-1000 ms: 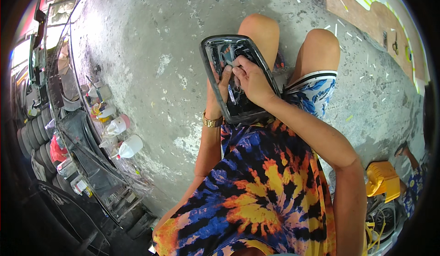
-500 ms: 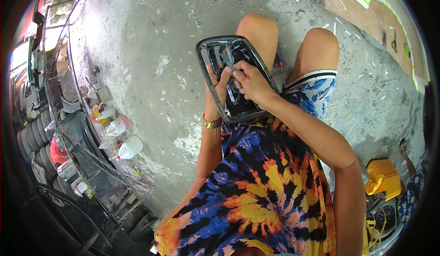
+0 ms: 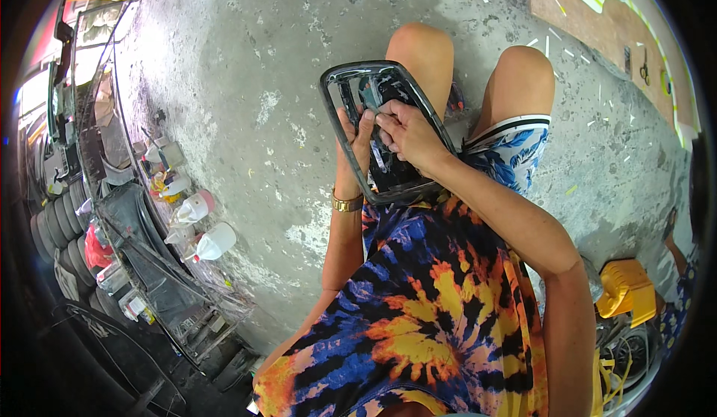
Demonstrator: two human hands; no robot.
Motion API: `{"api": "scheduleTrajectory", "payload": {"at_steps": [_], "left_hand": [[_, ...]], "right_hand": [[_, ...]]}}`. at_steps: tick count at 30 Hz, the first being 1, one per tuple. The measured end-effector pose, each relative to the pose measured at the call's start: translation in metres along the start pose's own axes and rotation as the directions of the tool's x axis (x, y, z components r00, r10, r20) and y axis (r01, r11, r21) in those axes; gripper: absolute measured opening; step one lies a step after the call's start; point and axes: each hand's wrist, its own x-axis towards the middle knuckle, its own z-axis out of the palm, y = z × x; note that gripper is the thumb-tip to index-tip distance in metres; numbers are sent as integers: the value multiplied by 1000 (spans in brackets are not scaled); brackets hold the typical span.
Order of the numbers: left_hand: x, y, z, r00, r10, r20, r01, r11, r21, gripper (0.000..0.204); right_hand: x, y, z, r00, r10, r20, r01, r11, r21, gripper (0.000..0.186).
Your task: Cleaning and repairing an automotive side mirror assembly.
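A black, glossy plastic housing [image 3: 407,193] with a raised rim and rounded corners lies tilted over my lap, its open side up. My left hand [image 3: 359,139] grips it from the left, thumb on the inner side and the other fingers partly hidden by the part. Inside the rim, my right hand [image 3: 407,134] is closed in a pinch, its fingertips meeting the left thumb. Whatever is between those fingertips is too small to make out. Pale streaks show on the dark inner face beside the fingers.
White plastic jugs [image 3: 216,242] stand left on the stained concrete floor [image 3: 276,163], beside a cluttered metal rack [image 3: 142,249]. A brown board [image 3: 597,32] with scissors [image 3: 644,66] lies far right. Nearer right are a yellow plastic container [image 3: 626,291] and another person's arm [image 3: 677,256].
Both hands stay almost in place on the housing, with only a slight shift of the right fingers. The other person at the right edge has moved a little.
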Motion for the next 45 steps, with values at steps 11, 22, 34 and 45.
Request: {"api": "scheduleTrajectory", "payload": {"at_steps": [11, 22, 34, 45], "left_hand": [[2, 7, 8, 999, 14, -33, -12, 999, 40, 12], [8, 7, 0, 999, -2, 45, 0, 998, 62, 11], [11, -2, 6, 999, 14, -40, -15, 1000, -27, 10], [8, 8, 7, 999, -8, -34, 6, 997, -72, 10]], "right_hand": [[10, 22, 2, 942, -334, -45, 322, 932, -167, 9], [4, -6, 2, 990, 136, 46, -144, 960, 239, 14], [8, -3, 5, 999, 43, 22, -46, 981, 189, 17], [14, 3, 12, 993, -89, -70, 90, 996, 0, 20]]}}
